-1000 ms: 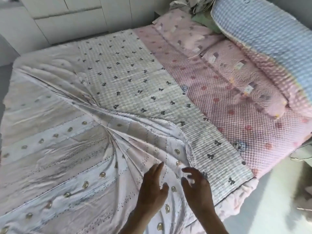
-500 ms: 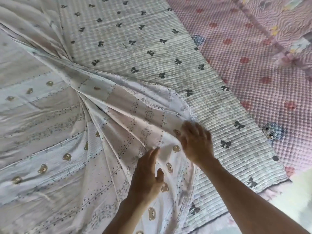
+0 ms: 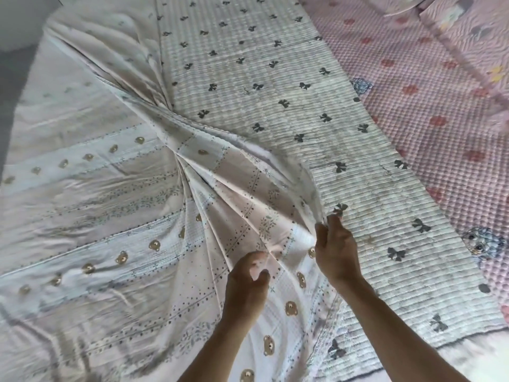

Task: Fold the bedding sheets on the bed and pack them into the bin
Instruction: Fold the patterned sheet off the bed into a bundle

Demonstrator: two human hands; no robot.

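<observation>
A thin pale sheet (image 3: pixel 91 205) printed with small brown bears and dotted stripes lies spread over the left half of the bed, bunched into radiating folds toward my hands. My left hand (image 3: pixel 246 282) pinches a fold of this sheet near the front. My right hand (image 3: pixel 337 252) grips the sheet's edge just to the right, lifting it off the quilted pad with black bows (image 3: pixel 275 86) beneath. No bin is in view.
A pink quilted blanket (image 3: pixel 429 111) with red flowers covers the right side of the bed. Grey floor (image 3: pixel 16 59) shows at the upper left, and pale floor at the bottom right corner.
The camera has moved in closer over the bed. Both hands went from hovering open over the sheet to closing on it, and the right hand has raised the sheet's edge.
</observation>
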